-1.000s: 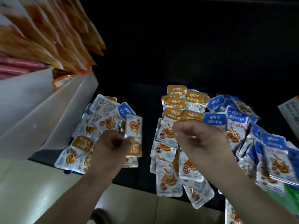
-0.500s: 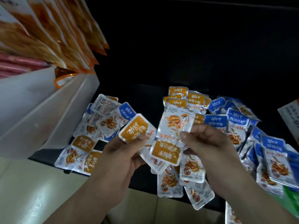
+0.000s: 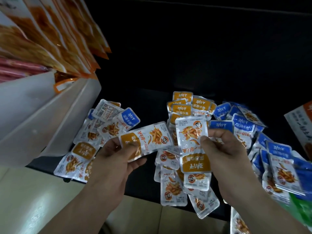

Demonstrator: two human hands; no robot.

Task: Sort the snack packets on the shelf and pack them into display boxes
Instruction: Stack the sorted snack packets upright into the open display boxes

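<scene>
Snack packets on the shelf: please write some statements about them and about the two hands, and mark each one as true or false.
1. The left hand holds an orange-labelled packet. True.
2. The right hand holds nothing. False: it pinches a second orange packet.
3. The blue pile lies to the right of the orange pile. True.
4. The white box stands at the far right. False: it is at the left.
</scene>
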